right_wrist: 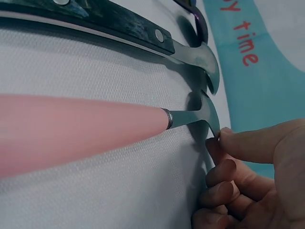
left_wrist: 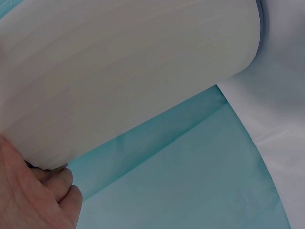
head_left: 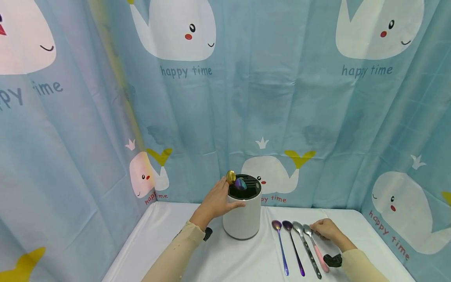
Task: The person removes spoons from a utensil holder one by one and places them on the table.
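Observation:
My left hand grips the upper left side of a white cylindrical utensil holder, thumb across its front. In the left wrist view, curled fingers show at the edge of its pale wall. A gold spoon and an iridescent spoon stand in the holder's black slotted top, bowls up. To the right, my right hand pinches the bowl edge of a pink-handled spoon between thumb and forefinger. The right wrist view shows the pink handle pointing away from the hand.
Left of the pink-handled spoon, a spoon with a dark marbled handle, a dark purple spoon and a purple-blue spoon lie side by side on the white tablecloth. A blue whale-print curtain surrounds the table.

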Demonstrator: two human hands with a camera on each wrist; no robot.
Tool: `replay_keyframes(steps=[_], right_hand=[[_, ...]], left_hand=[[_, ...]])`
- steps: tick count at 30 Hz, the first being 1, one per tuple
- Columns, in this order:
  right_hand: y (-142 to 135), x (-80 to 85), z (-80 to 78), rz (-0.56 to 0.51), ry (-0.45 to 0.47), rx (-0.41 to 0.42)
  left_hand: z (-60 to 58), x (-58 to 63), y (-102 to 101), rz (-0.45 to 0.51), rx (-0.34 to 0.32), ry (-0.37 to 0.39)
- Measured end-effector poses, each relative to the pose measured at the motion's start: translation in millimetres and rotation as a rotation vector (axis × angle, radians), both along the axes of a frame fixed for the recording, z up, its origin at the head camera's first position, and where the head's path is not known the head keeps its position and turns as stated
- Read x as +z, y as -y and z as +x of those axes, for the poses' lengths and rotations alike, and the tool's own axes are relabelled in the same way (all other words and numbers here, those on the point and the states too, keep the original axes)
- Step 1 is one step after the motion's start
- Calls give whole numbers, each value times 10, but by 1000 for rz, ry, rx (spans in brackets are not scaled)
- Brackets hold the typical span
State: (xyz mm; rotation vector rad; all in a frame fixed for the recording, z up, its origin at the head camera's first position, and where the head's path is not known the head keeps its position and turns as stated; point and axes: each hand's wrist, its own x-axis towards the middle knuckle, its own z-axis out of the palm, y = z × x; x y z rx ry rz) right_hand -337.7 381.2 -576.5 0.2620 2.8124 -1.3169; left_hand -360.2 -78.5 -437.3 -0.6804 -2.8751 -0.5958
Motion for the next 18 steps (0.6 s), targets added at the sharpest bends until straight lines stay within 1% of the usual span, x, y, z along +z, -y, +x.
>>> replay_keyframes(steps=[8, 10, 14, 18], right_hand=[[-2, 8, 18, 45, -30, -6], [6, 30, 20, 63, -50, -17], [44, 90, 8, 106, -123, -11], [122, 178, -29, 100, -168, 7]], left_hand=[[9, 5, 2, 1, -2, -7], [9, 2, 3, 0, -6, -12], [13, 1, 4, 4, -9, -13], [16, 7, 3, 8, -5, -8]])
